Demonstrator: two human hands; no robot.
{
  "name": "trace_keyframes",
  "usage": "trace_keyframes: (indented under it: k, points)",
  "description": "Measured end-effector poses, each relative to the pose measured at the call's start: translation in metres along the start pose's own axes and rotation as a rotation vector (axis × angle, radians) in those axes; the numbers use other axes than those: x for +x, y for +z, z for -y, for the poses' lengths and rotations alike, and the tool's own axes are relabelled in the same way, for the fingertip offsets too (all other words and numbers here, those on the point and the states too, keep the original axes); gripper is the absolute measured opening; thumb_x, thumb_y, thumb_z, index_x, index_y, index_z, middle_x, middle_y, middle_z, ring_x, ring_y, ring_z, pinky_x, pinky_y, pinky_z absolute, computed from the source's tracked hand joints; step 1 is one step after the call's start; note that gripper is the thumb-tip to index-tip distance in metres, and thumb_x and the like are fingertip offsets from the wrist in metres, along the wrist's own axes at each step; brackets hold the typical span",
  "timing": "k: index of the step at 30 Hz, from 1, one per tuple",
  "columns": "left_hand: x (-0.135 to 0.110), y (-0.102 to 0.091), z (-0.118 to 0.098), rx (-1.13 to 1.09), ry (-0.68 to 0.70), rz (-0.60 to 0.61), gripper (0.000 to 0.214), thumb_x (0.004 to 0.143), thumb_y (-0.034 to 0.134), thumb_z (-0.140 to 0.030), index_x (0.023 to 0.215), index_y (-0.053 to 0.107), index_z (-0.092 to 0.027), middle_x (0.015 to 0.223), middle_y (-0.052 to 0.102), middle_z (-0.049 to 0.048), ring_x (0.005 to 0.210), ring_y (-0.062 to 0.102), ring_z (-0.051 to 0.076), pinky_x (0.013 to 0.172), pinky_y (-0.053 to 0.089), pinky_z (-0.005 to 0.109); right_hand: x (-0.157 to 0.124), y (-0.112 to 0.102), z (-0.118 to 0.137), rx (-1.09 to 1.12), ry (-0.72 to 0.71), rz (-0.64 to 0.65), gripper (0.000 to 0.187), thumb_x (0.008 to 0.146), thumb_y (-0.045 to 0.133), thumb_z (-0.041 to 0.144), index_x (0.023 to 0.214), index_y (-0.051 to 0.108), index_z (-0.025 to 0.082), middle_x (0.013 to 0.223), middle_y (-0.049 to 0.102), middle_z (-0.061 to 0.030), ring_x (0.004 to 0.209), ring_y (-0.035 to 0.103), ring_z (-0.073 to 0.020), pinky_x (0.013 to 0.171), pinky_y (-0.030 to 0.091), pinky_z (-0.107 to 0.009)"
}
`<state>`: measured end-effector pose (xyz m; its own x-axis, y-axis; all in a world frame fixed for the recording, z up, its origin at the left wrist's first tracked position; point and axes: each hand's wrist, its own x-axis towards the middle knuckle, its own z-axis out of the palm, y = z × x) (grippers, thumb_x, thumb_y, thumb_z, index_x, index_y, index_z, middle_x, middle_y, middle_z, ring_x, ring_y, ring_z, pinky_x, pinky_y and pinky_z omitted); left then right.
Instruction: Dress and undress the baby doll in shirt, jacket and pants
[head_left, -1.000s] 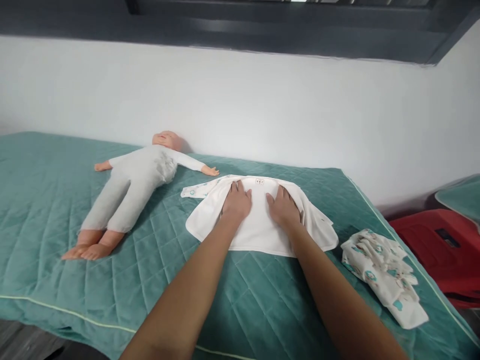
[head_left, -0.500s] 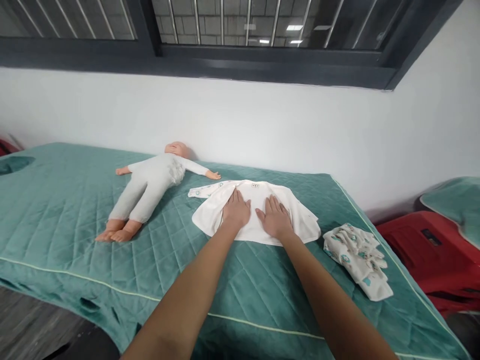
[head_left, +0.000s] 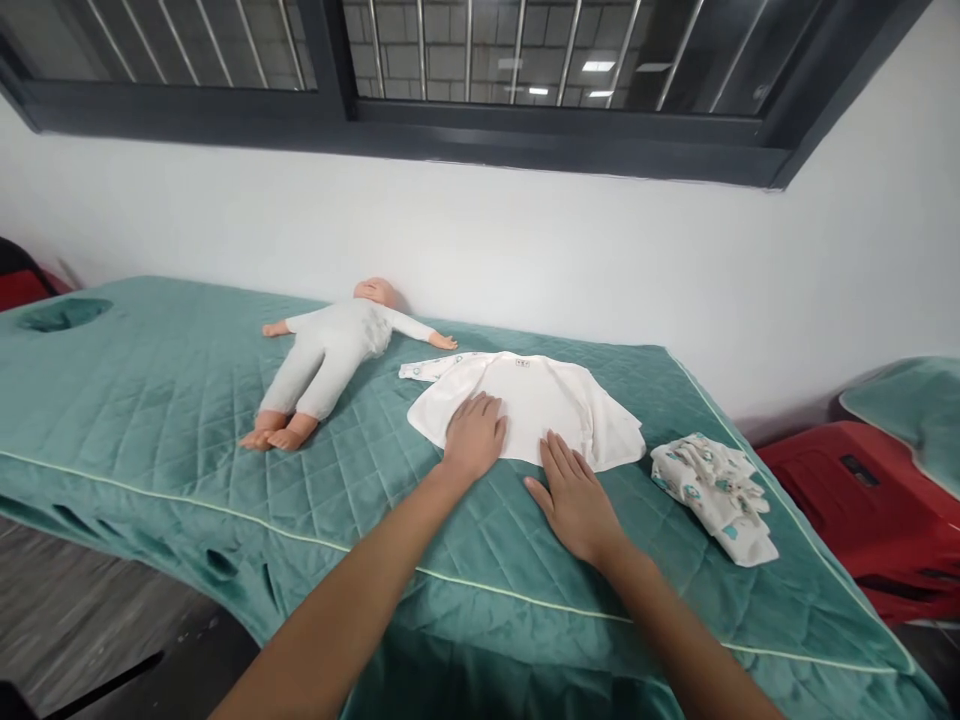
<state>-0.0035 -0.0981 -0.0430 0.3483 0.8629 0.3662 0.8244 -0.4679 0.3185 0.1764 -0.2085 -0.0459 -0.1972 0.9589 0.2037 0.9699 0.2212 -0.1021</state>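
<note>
A white baby shirt (head_left: 536,405) lies spread on the green quilted bed cover, its collar label towards the wall and one patterned sleeve out to the left. My left hand (head_left: 475,437) rests flat on the shirt's lower left part, fingers stretched out. At the shirt's near edge, my right hand (head_left: 576,497) has its fingertips on the cloth and its palm over the cover, fingers extended. Neither hand grips anything. Left of the shirt, a baby doll (head_left: 337,350) in a white suit lies on its back. Folded patterned baby clothing (head_left: 718,495) sits to the right.
The green cover (head_left: 172,390) drapes over the bed, with a hole (head_left: 64,314) at its far left. A white wall (head_left: 480,255) and a barred window stand behind. Red chairs (head_left: 862,490) flank the bed, the right one bearing a green cloth (head_left: 911,410).
Both hands have slid down the shirt towards me, the right one mostly off its near edge. The view has shifted left, so the doll and shirt appear further right.
</note>
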Motion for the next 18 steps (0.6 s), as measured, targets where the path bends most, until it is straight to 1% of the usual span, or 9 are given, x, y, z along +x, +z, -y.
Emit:
trace_keyframes:
  k: [2, 4, 6, 8, 10, 13, 15, 17, 18]
  points:
    - [-0.007, -0.010, 0.018, -0.030, -0.079, -0.112, 0.041, 0.100, 0.037, -0.032, 0.130, 0.060, -0.016, 0.137, 0.063, 0.0121, 0.133, 0.052, 0.023, 0.117, 0.036, 0.038, -0.019, -0.002, 0.005, 0.020, -0.013, -0.003, 0.070, 0.103, 0.028, 0.054, 0.154, 0.036, 0.006, 0.163, 0.030, -0.0168, 0.153, 0.024, -0.0265, 0.122, 0.028, -0.048]
    - [-0.009, -0.016, 0.040, -0.036, -0.289, -0.197, 0.041, 0.099, 0.038, -0.031, 0.131, 0.059, -0.014, 0.132, 0.065, 0.0147, 0.127, 0.057, 0.026, 0.112, 0.041, 0.040, -0.036, -0.004, 0.008, 0.051, -0.034, 0.001, 0.070, 0.103, 0.031, 0.054, 0.155, 0.034, 0.008, 0.164, 0.027, -0.0153, 0.153, 0.023, -0.0268, 0.122, 0.028, -0.049]
    - [-0.005, -0.018, 0.060, -0.036, -0.472, -0.208, 0.046, 0.098, 0.040, -0.032, 0.137, 0.053, -0.011, 0.130, 0.066, 0.0180, 0.124, 0.059, 0.029, 0.109, 0.042, 0.044, -0.049, -0.005, 0.009, 0.087, -0.059, 0.017, 0.069, 0.102, 0.035, 0.054, 0.156, 0.033, 0.011, 0.164, 0.026, -0.0136, 0.153, 0.023, -0.0267, 0.123, 0.028, -0.050]
    - [0.005, -0.018, 0.075, -0.034, -0.526, -0.172, 0.054, 0.097, 0.043, -0.033, 0.146, 0.045, -0.010, 0.133, 0.064, 0.0199, 0.129, 0.057, 0.031, 0.113, 0.038, 0.047, -0.055, -0.006, 0.011, 0.127, -0.059, 0.039, 0.068, 0.102, 0.037, 0.053, 0.156, 0.033, 0.013, 0.164, 0.027, -0.0122, 0.153, 0.023, -0.0264, 0.123, 0.027, -0.050]
    - [0.016, -0.018, 0.087, -0.037, -0.510, -0.134, 0.060, 0.096, 0.045, -0.034, 0.151, 0.038, -0.012, 0.138, 0.061, 0.0198, 0.134, 0.052, 0.031, 0.117, 0.032, 0.048, -0.055, -0.006, 0.015, 0.185, -0.021, 0.052, 0.067, 0.102, 0.037, 0.053, 0.156, 0.034, 0.014, 0.164, 0.028, -0.0119, 0.153, 0.023, -0.0262, 0.123, 0.026, -0.051]
    - [0.033, -0.018, 0.104, -0.068, -0.504, -0.106, 0.063, 0.095, 0.047, -0.037, 0.154, 0.036, -0.018, 0.148, 0.054, 0.0164, 0.139, 0.047, 0.030, 0.120, 0.029, 0.048, -0.043, -0.006, 0.023, 0.337, 0.059, 0.048, 0.065, 0.101, 0.038, 0.051, 0.156, 0.034, 0.016, 0.163, 0.030, -0.0111, 0.153, 0.025, -0.0248, 0.123, 0.028, -0.050]
    - [0.040, -0.017, 0.116, -0.107, -0.502, -0.142, 0.062, 0.095, 0.047, -0.036, 0.154, 0.036, -0.020, 0.158, 0.042, 0.0131, 0.143, 0.043, 0.029, 0.120, 0.030, 0.046, -0.025, -0.009, 0.021, 0.452, 0.097, 0.024, 0.064, 0.100, 0.040, 0.050, 0.156, 0.034, 0.018, 0.163, 0.031, -0.0095, 0.152, 0.028, -0.0232, 0.123, 0.029, -0.048]
    - [0.044, -0.015, 0.126, -0.139, -0.499, -0.218, 0.061, 0.095, 0.046, -0.031, 0.154, 0.034, -0.021, 0.166, 0.026, 0.0100, 0.146, 0.039, 0.027, 0.119, 0.035, 0.041, 0.003, -0.015, 0.005, 0.522, 0.139, -0.035, 0.063, 0.099, 0.044, 0.048, 0.154, 0.037, 0.020, 0.163, 0.033, -0.0083, 0.150, 0.032, -0.0224, 0.123, 0.030, -0.045]
    - [0.045, -0.013, 0.130, -0.144, -0.498, -0.254, 0.061, 0.095, 0.045, -0.028, 0.154, 0.034, -0.021, 0.168, 0.020, 0.0090, 0.148, 0.037, 0.026, 0.118, 0.037, 0.040, 0.021, -0.018, -0.010, 0.527, 0.177, -0.079, 0.061, 0.098, 0.046, 0.047, 0.152, 0.041, 0.020, 0.162, 0.034, -0.0082, 0.149, 0.034, -0.0225, 0.123, 0.030, -0.044]
